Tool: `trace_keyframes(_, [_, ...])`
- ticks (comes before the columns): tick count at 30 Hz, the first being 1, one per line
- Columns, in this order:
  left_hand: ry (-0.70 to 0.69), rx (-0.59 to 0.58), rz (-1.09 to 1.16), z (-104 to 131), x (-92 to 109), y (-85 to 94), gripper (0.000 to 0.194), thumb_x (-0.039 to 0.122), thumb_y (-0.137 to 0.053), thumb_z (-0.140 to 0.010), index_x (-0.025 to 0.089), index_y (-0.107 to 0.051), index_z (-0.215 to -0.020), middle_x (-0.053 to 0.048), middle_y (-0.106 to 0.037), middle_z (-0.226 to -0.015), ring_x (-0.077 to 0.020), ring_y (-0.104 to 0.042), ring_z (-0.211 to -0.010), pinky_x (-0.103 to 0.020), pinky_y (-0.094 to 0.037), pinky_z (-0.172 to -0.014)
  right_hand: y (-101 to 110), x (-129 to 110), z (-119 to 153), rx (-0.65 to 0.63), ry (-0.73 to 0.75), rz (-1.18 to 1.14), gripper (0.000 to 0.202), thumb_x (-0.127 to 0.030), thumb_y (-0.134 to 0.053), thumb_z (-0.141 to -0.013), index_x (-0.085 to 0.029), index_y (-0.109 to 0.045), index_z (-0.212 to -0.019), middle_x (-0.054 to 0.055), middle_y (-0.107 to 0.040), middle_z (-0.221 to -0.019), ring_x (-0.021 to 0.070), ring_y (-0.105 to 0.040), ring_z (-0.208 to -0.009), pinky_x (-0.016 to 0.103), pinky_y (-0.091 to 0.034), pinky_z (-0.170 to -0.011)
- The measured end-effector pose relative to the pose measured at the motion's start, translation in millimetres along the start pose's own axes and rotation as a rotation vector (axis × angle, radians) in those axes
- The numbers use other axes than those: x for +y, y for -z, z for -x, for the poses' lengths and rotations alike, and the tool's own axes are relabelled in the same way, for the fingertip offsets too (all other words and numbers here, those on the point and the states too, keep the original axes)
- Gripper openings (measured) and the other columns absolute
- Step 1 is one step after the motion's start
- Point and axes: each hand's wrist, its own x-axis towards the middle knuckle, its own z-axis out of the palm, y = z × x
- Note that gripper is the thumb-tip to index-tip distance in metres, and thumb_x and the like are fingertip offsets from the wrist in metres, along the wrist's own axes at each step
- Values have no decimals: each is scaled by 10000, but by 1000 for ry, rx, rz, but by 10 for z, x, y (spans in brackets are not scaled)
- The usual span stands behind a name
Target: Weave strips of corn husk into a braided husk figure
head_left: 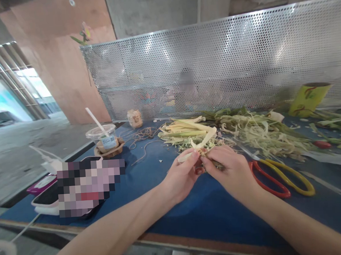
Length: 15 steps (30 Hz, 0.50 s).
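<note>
My left hand [185,174] and my right hand [230,165] meet over the near middle of the blue table. Between their pinched fingertips is a small piece of pale dried plant leaf [201,141], with flat ends sticking up and out to the left. My fingers hide its lower part. Just behind my hands lies a pile of cut yellow-green stalks and leaves [184,126]. To the right of my right hand rest scissors [277,175] with one red and one yellow handle loop, their blades pointing away to the left.
Dried leaves [251,130] cover the back right, beside a yellow-green tube [309,99]. Brown twine [143,135] lies back left, near a small jar [134,118]. A lidded cup [107,141] with a straw and blurred devices [84,190] are left. A perforated metal panel [155,74] stands behind.
</note>
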Motion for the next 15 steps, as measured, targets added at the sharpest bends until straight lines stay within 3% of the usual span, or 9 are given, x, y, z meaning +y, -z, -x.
trace_keyframes(6, [-50,-31,-43,16,11,1,204,320,-695,-648,160,-630,-755,-7,-589,-746,-89,-505,-675,-217,-379,-620,10,53,-13,36,49,63,128,-298,-525,-810,-185,-564,-767,36,-645,-714,166,-578,-691,297,-407,-684])
trace_keyframes(11, [-13,19,-3,10,12,5,175,295,-713,-623,164,-636,-709,7,-591,-724,-75,-484,-630,-204,-348,-565,25,28,-7,9,149,182,213,-226,-473,-840,-185,-526,-638,28,-631,-631,149,-560,-614,317,-379,-681])
trace_keyframes(15, [-44,-38,-16,5,3,21,151,298,-664,-689,168,-653,-766,-4,-602,-781,-72,-496,-682,-195,-359,-594,44,15,-12,31,112,115,215,-187,-478,-833,-183,-524,-623,22,-626,-620,143,-554,-602,308,-368,-658])
